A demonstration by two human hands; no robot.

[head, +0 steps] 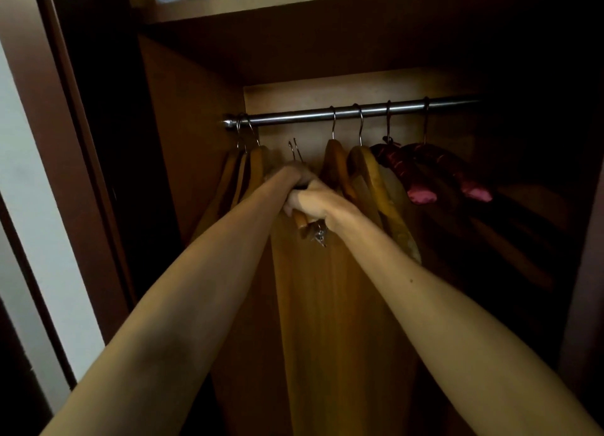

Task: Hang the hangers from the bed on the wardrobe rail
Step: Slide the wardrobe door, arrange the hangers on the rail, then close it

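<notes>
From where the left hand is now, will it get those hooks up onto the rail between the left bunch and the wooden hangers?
Probably yes: the left hand holds the hooks just below a bare stretch of rail, with nothing between them.

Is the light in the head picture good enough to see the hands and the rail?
Head view: dim, the right side nearly black; the rail catches a bright glint; the left hand and right hand are lit but soft; edges bow from the wide lens.
</notes>
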